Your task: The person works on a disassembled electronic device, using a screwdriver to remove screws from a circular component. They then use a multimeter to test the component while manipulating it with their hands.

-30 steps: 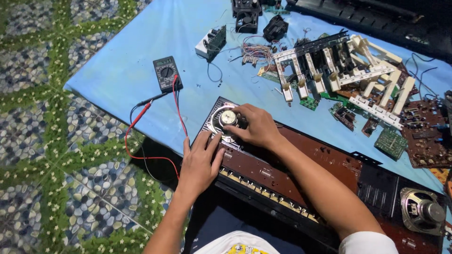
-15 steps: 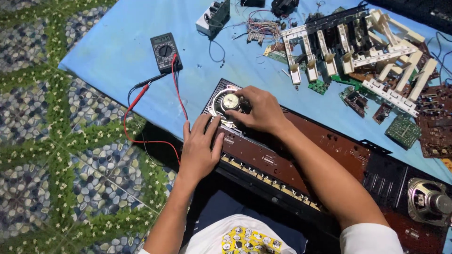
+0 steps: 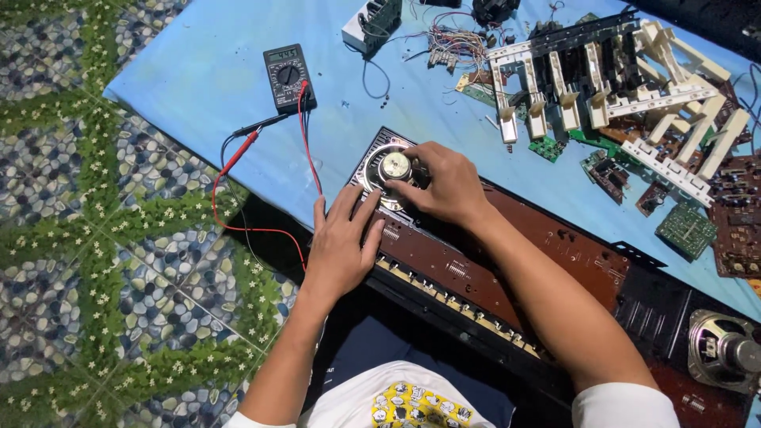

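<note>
Since a second ago both hands hold position: left hand (image 3: 341, 246) lies flat, open on the brown circuit board (image 3: 507, 261); right hand (image 3: 448, 182) grips the near-left speaker (image 3: 388, 170), work continuing there.

Blue cloth (image 3: 198, 87), brown circuit board (image 3: 507, 261), green-patterned pebble floor (image 3: 95, 261), red probe wires (image 3: 238, 198).

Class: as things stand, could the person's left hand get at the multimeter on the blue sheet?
Probably yes: the left hand lies flat on the opened keyboard, holding nothing, with only test leads before the multimeter.
</note>
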